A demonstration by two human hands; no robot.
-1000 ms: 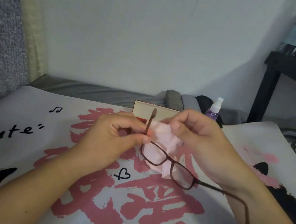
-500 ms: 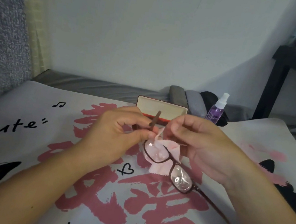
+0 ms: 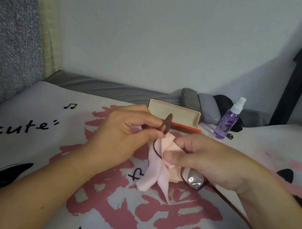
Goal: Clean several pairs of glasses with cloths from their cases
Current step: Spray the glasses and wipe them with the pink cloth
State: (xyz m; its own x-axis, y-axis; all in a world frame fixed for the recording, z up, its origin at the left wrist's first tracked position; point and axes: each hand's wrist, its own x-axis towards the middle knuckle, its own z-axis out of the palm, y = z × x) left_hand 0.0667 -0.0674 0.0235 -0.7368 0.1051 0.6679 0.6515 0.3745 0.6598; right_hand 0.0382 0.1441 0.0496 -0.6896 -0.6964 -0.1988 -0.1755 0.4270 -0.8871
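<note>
The left hand (image 3: 124, 130) pinches the dark brown thin-framed glasses (image 3: 194, 179) at one temple, above the printed blanket (image 3: 24, 134). The right hand (image 3: 204, 160) pinches the pale pink cloth (image 3: 154, 171) around a lens, apparently mid-wipe; the other lens likely comes next.

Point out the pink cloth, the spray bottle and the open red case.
pink cloth (image 3: 153, 176): head view, hanging fold.
spray bottle (image 3: 226, 122): head view, purple body.
open red case (image 3: 174, 112): head view, cream lining.

Pale pink cloth (image 3: 154, 171), dark brown glasses (image 3: 194, 180).
White sheet (image 3: 27, 114) printed with pink blotches, black butterflies, notes, "cute". Red case (image 3: 174, 111), cream inside. Purple bottle (image 3: 228, 119), white cap. Two grey cases (image 3: 200, 104).
</note>
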